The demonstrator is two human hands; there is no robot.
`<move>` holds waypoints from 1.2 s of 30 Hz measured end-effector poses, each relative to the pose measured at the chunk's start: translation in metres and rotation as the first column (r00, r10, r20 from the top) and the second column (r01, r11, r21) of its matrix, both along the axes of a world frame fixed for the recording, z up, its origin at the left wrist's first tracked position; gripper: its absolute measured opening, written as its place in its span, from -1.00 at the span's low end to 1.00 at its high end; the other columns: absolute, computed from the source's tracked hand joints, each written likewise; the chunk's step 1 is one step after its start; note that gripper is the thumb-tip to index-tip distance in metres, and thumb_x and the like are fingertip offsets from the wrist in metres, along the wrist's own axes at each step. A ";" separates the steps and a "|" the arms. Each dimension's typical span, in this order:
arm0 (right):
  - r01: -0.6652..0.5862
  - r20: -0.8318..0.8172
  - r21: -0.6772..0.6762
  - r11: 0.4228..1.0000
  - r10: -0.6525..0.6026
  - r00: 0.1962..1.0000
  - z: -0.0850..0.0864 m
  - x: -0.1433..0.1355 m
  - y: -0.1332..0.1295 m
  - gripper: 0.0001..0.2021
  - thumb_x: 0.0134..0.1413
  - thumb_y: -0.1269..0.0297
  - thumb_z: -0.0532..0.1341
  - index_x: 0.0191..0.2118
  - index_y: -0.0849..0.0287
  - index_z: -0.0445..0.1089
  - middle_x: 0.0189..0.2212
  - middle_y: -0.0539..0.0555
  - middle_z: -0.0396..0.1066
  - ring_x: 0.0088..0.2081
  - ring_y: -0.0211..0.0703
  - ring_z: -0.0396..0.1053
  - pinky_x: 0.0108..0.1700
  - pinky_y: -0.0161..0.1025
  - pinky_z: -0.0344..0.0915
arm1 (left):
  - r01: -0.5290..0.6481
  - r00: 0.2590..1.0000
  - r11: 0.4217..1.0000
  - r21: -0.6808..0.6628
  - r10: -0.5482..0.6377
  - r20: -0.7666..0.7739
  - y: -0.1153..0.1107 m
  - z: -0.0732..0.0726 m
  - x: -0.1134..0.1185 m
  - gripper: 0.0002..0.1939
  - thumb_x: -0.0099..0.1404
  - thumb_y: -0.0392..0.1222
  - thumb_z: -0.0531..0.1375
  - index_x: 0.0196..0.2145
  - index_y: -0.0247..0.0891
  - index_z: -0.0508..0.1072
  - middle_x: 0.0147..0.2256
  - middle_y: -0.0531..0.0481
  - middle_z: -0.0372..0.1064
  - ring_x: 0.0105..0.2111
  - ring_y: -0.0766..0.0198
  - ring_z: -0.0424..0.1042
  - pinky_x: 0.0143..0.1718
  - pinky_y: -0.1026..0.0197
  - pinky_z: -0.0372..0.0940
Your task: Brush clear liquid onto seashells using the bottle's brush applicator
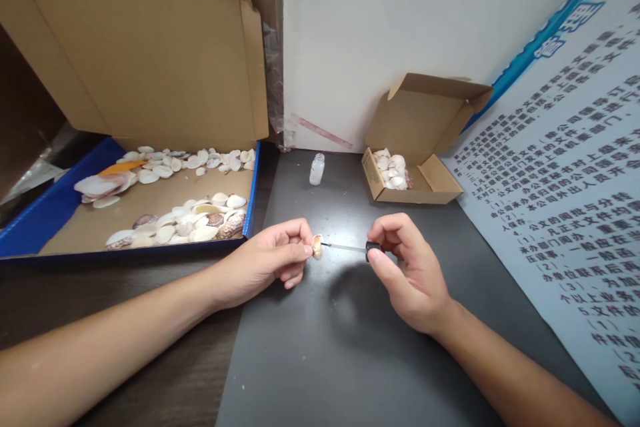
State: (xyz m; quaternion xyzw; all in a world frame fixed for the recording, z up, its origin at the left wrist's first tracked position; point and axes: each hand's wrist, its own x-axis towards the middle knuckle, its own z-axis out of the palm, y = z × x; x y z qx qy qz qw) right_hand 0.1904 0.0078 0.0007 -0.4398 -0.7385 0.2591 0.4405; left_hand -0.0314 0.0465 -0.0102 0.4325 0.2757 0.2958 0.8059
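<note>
Pale shell (317, 246) pinched, L hand (273, 258) | R hand (407, 267) grips brush cap (371, 250) | bristles unclear

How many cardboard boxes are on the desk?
2. A large box sits at the left, lid up, with shells scattered inside. A small box sits at the back right, also open, holding a few shells. Others may lie outside the picture.

Bare tabletop (345, 347) open below both hands. Ahead: small bottle (317, 169), small shell carton (415, 173). Left: big shell box (150, 213). Right: printed poster (565, 213).
</note>
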 end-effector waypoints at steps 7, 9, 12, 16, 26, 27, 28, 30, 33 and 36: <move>0.084 0.073 0.007 0.996 -0.084 0.994 0.000 -0.001 0.001 -0.78 0.09 0.42 0.21 -0.18 0.07 0.18 -0.52 -0.14 0.16 -0.56 -0.31 0.15 -0.52 -0.35 0.17 | 0.005 1.000 1.000 0.023 -0.005 0.002 0.000 -0.002 0.000 -0.84 0.29 -0.26 0.22 -0.41 -0.26 0.30 -0.58 0.20 0.12 -0.63 0.49 0.05 -0.56 0.37 0.13; 0.068 0.069 0.020 0.997 -0.069 0.995 0.001 -0.001 0.000 -0.79 0.09 0.41 0.21 -0.19 0.07 0.19 -0.52 -0.14 0.16 -0.56 -0.31 0.15 -0.52 -0.35 0.18 | 0.007 1.000 1.000 0.024 -0.007 0.000 0.000 -0.002 0.000 -0.84 0.29 -0.26 0.22 -0.41 -0.26 0.30 -0.58 0.20 0.12 -0.63 0.49 0.04 -0.56 0.37 0.13; -0.012 0.047 0.020 1.000 0.011 0.999 0.002 0.000 -0.001 -0.87 0.17 0.41 0.12 -0.17 0.07 0.20 -0.49 -0.10 0.21 -0.52 -0.28 0.21 -0.46 -0.32 0.25 | 0.007 1.000 1.000 0.026 -0.007 -0.007 0.000 -0.001 0.000 -0.84 0.28 -0.24 0.22 -0.41 -0.26 0.30 -0.59 0.21 0.10 -0.63 0.49 0.04 -0.56 0.36 0.13; -0.017 0.057 0.016 1.000 0.016 0.998 0.003 -0.001 0.000 -0.85 0.16 0.42 0.12 -0.16 0.07 0.20 -0.50 -0.10 0.19 -0.53 -0.28 0.21 -0.48 -0.32 0.24 | 0.004 1.000 0.999 0.032 -0.004 -0.013 -0.001 -0.001 0.000 -0.83 0.28 -0.22 0.23 -0.41 -0.25 0.30 -0.61 0.22 0.07 -0.63 0.47 0.04 -0.56 0.35 0.13; -0.005 0.049 0.037 0.999 0.003 0.999 0.003 0.000 -0.001 -0.87 0.17 0.41 0.11 -0.16 0.08 0.22 -0.48 -0.09 0.24 -0.52 -0.28 0.23 -0.47 -0.33 0.25 | -0.002 1.000 0.999 0.045 0.004 -0.028 -0.001 0.001 0.001 -0.82 0.26 -0.20 0.24 -0.42 -0.25 0.30 -0.59 0.21 0.09 -0.63 0.47 0.03 -0.57 0.34 0.11; -0.006 0.044 0.039 0.999 0.004 0.999 0.003 0.000 -0.001 -0.88 0.19 0.42 0.09 -0.17 0.08 0.22 -0.47 -0.08 0.24 -0.52 -0.29 0.22 -0.47 -0.33 0.25 | -0.001 1.000 0.999 0.045 0.002 -0.026 -0.001 0.001 0.001 -0.83 0.27 -0.20 0.24 -0.41 -0.25 0.31 -0.59 0.21 0.09 -0.63 0.47 0.03 -0.56 0.34 0.11; -0.003 0.043 0.042 0.999 0.001 0.999 0.003 0.000 -0.001 -0.88 0.19 0.42 0.08 -0.17 0.08 0.22 -0.48 -0.08 0.24 -0.52 -0.29 0.21 -0.48 -0.33 0.24 | 0.001 1.000 0.999 0.045 0.000 -0.023 -0.001 0.001 0.001 -0.83 0.27 -0.21 0.24 -0.41 -0.25 0.31 -0.59 0.21 0.09 -0.63 0.47 0.03 -0.56 0.34 0.11; 0.019 0.052 0.052 0.998 -0.022 0.998 0.003 -0.001 -0.001 -0.87 0.16 0.43 0.12 -0.18 0.08 0.22 -0.49 -0.10 0.21 -0.54 -0.30 0.18 -0.50 -0.34 0.21 | 0.006 1.000 0.999 0.047 -0.005 -0.020 -0.001 0.000 0.000 -0.84 0.28 -0.21 0.23 -0.40 -0.25 0.31 -0.60 0.22 0.08 -0.63 0.47 0.03 -0.56 0.34 0.11; 0.058 0.078 0.069 0.996 -0.064 0.995 0.003 -0.002 -0.001 -0.80 0.07 0.43 0.21 -0.20 0.07 0.21 -0.54 -0.15 0.13 -0.58 -0.32 0.13 -0.53 -0.35 0.16 | 0.004 1.000 0.999 0.040 -0.003 -0.025 -0.001 0.000 0.000 -0.83 0.28 -0.22 0.23 -0.41 -0.25 0.30 -0.60 0.21 0.09 -0.63 0.47 0.03 -0.56 0.35 0.10; 0.036 0.069 0.056 0.998 -0.039 0.997 0.002 -0.001 -0.001 -0.83 0.10 0.41 0.18 -0.19 0.07 0.22 -0.52 -0.12 0.18 -0.56 -0.30 0.16 -0.51 -0.34 0.20 | 0.003 1.000 0.999 0.041 -0.001 -0.030 -0.001 0.000 0.001 -0.82 0.27 -0.22 0.24 -0.42 -0.25 0.30 -0.60 0.21 0.08 -0.63 0.47 0.03 -0.56 0.35 0.11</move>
